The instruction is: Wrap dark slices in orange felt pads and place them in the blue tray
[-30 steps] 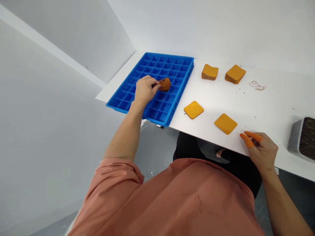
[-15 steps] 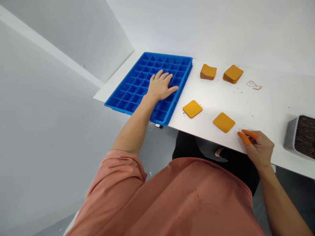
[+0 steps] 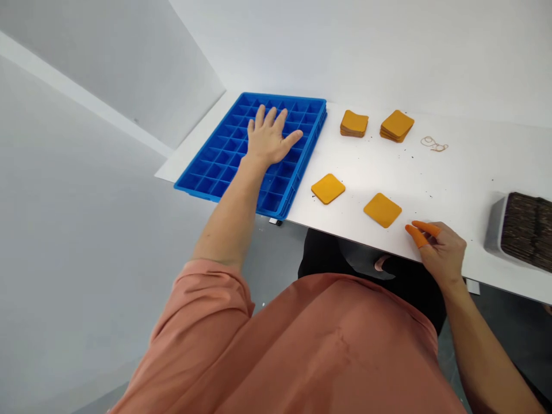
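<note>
In the head view, the only one you have, your left hand (image 3: pixel 268 141) is palm down over the cells of the blue tray (image 3: pixel 301 167), fingers and thumb spread wide, with nothing seen in its hold. Whether the palm presses on the dividers or hovers above them, I can't tell; it also hides the cells beneath.

Your right hand (image 3: pixel 446 250) is at the near edge of the bench (image 3: pixel 457 184), with orange covers (image 3: pixel 417 236) on thumb and finger. Those tips are slightly parted, with nothing visible between them. They sit just beside the nearer orange square (image 3: pixel 382 210), apart from it. The other loose orange piece (image 3: pixel 328 188) lies between that square and the tray. Two stacks, the left stack (image 3: pixel 354 123) and the right stack (image 3: pixel 397 125), sit farther back, near some thin tangled loops (image 3: pixel 434 144). Off to your right, a container (image 3: pixel 495 227) holds dark strips (image 3: pixel 526 230).

I'd judge the step in hand to be at the tray, under your left palm. Moving on calls for lifting that palm clear of the dividers; taking up the nearer square would call for a fine fingertip pinch, since it lies nearly flat.
</note>
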`<control>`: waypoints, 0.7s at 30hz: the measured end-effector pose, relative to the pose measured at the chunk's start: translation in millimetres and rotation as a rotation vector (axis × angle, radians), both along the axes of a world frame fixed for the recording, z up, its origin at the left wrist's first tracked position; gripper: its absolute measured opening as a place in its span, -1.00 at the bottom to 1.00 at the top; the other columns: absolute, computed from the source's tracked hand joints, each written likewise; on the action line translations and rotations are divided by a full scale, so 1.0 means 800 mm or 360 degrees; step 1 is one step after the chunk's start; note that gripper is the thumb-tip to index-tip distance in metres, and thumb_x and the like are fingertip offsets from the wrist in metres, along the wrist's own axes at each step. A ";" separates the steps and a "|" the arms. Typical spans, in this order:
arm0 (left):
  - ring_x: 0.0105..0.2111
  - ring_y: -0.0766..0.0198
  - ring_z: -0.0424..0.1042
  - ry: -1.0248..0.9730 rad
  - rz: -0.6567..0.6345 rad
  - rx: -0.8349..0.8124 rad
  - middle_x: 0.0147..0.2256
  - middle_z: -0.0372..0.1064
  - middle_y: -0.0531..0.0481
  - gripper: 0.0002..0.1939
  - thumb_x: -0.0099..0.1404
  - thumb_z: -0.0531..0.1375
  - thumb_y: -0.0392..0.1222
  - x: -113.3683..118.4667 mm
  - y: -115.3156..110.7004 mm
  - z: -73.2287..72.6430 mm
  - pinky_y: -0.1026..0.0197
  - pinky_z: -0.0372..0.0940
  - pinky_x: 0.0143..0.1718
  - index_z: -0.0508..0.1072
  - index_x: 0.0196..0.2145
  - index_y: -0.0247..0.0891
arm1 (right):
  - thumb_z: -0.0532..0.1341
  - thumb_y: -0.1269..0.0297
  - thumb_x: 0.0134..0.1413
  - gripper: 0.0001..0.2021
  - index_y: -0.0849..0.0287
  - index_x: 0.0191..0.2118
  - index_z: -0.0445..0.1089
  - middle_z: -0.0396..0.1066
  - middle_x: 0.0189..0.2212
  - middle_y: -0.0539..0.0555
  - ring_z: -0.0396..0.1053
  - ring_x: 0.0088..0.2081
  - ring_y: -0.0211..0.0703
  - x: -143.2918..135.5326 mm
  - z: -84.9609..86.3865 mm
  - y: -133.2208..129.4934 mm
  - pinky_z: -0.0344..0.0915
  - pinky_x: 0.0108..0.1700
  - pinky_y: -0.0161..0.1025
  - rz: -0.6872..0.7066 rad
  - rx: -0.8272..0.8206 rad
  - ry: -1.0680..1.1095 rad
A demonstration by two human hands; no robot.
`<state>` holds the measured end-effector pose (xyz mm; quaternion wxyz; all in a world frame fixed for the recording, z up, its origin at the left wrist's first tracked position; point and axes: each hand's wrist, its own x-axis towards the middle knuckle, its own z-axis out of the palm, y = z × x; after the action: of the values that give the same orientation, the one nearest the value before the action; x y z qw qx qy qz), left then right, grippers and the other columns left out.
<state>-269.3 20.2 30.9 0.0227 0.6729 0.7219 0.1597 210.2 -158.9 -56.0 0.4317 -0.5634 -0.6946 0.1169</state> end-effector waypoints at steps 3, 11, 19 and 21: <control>0.69 -0.39 -0.24 0.0025 0.0018 -0.0039 0.64 0.07 -0.19 0.00 0.48 0.04 0.60 0.001 -0.007 0.004 -0.61 -0.25 0.60 0.26 0.61 -0.09 | 0.45 0.03 0.35 -0.76 0.08 -0.15 0.75 0.67 -0.29 0.10 0.47 -0.43 -0.15 -0.003 0.000 0.001 0.46 -0.34 -0.13 -0.0010 0.0009 0.0054; 0.27 -0.07 0.57 -0.0164 -0.1061 0.0124 0.27 0.62 -0.13 -0.44 0.54 0.28 0.19 0.149 -0.113 0.018 -0.18 0.44 0.35 0.61 0.31 -0.17 | 0.40 0.01 0.36 -0.75 0.05 -0.18 0.75 0.65 -0.33 0.09 0.50 -0.40 -0.11 -0.011 -0.004 0.003 0.49 -0.30 -0.11 0.0014 0.0006 0.0141; 0.34 -0.18 0.53 0.0072 -0.1453 -0.0262 0.37 0.54 -0.21 -0.46 0.45 0.42 0.08 0.269 -0.116 -0.052 -0.21 0.40 0.41 0.65 0.27 -0.21 | 0.38 0.07 0.43 -0.78 0.06 -0.12 0.75 0.67 -0.30 0.12 0.57 -0.31 -0.07 -0.016 -0.001 -0.009 0.57 -0.17 -0.09 0.0133 0.0082 0.0086; 0.25 -0.17 0.60 0.0148 -0.1449 -0.0172 0.31 0.60 -0.20 -0.58 0.54 0.32 0.08 0.271 -0.112 -0.058 -0.20 0.47 0.32 0.70 0.19 -0.18 | 0.38 0.09 0.44 -0.79 0.06 -0.11 0.74 0.68 -0.29 0.13 0.58 -0.31 -0.08 -0.017 0.003 -0.026 0.56 -0.20 -0.12 0.0171 0.0094 0.0076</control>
<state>-52.8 -69.1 -15.3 0.0931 0.9259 0.3603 0.0653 196.4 -179.7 -53.3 0.4577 -0.5094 -0.7166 0.1326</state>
